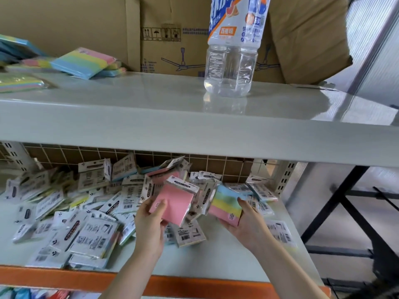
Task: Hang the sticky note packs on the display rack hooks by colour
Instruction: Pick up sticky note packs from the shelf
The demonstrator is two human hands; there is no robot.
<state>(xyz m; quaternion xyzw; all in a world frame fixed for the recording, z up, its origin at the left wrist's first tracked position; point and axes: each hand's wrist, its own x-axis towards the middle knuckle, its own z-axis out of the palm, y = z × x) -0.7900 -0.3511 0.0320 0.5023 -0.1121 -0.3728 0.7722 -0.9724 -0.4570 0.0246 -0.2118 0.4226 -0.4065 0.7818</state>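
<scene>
Over the middle of the lower shelf (216, 255), the left hand (149, 225) grips a pink pack (172, 203) and the right hand (248, 223) grips a striped pack (226, 203), both probably light, bendy and slippery in wrap, best held by the card top.

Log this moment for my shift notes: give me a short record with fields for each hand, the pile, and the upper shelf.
left hand: grips a plain pink pack
right hand: grips a striped multicolour pack
pile: loose packs heaped on the lower shelf, many face down
upper shelf: clear bottle upright, striped packs at left
hooks: none in view
</scene>
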